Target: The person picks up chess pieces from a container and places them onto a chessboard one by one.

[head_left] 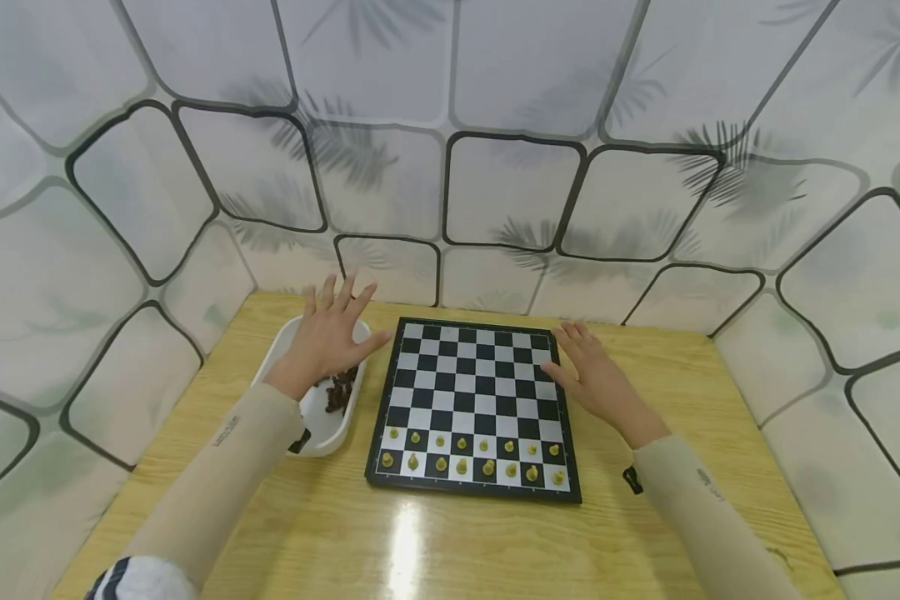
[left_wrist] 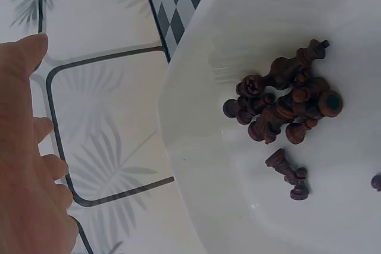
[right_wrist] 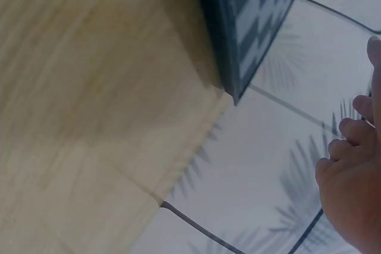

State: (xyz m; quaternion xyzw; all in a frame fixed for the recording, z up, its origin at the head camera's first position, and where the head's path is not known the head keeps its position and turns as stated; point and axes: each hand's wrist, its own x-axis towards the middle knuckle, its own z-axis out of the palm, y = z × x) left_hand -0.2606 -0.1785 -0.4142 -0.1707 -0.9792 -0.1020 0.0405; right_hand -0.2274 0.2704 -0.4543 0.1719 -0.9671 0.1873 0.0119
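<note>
My left hand hovers over the white tub with its fingers spread and nothing in them. Inside that tub, dark brown chess pieces lie in a heap, with a few apart from it. My right hand is held out at the right edge of the chessboard, fingers extended and holding nothing. Two rows of yellow chess pieces stand upright along the board's near side. Bare black and white squares make up the rest of the board.
The wooden table carries the board and the tub, which stands left of the board. A patterned wall rises behind the table and along both sides. Long sleeves cover both forearms.
</note>
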